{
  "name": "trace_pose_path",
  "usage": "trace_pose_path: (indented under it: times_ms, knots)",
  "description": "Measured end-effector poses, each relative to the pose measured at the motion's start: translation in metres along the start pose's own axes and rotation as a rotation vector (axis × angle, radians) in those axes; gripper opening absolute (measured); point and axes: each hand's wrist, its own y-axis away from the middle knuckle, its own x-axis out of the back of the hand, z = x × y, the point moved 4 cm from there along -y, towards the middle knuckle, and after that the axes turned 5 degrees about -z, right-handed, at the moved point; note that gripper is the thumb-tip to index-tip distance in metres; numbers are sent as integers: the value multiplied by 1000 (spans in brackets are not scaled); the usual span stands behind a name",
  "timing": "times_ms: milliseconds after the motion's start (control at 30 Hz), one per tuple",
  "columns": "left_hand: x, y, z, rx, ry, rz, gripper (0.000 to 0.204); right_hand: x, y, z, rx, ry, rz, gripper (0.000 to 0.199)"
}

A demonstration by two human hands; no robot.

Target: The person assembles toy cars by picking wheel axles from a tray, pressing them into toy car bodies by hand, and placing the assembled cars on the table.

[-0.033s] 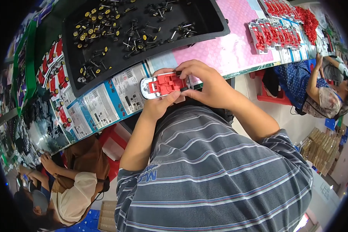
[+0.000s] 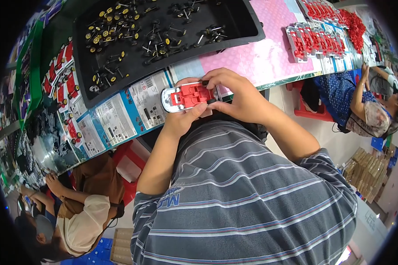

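Observation:
A toy car (image 2: 191,96) lies upside down in my hands, in front of my body at the table's near edge. Its underside is red, with a white and silvery body around it. My left hand (image 2: 184,122) grips the car from below and the side, its thumb on the red underside. The thumb and fingers of my right hand (image 2: 239,98) close on the car's right end, where black wheels (image 2: 212,101) show partly between them. No wheels show at the car's left end. The fingers beneath the car are mostly hidden.
Beyond my hands a black tray (image 2: 172,56) holds many loose wheel axles. Red toy cars with wheels (image 2: 71,88) lie left of it. Rows of red and white car bodies (image 2: 299,44) stand at the right. People sit at both sides, one in a cream sleeve (image 2: 86,225).

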Motion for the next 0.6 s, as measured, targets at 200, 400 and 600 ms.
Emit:
trace_pose_path:
  times_ms: [200, 400, 600]
  knots:
    - [0, 8, 4, -54, -15, 26, 59, -5, -3, -4, 10, 40, -37, 44]
    - [15, 3, -2, -66, -29, 46, 63, 37, -29, -15, 211, 224, 152, 41]
    - [12, 4, 3, -47, 22, -10, 61, 90, -96, 10, 120, 692, 189, 27]
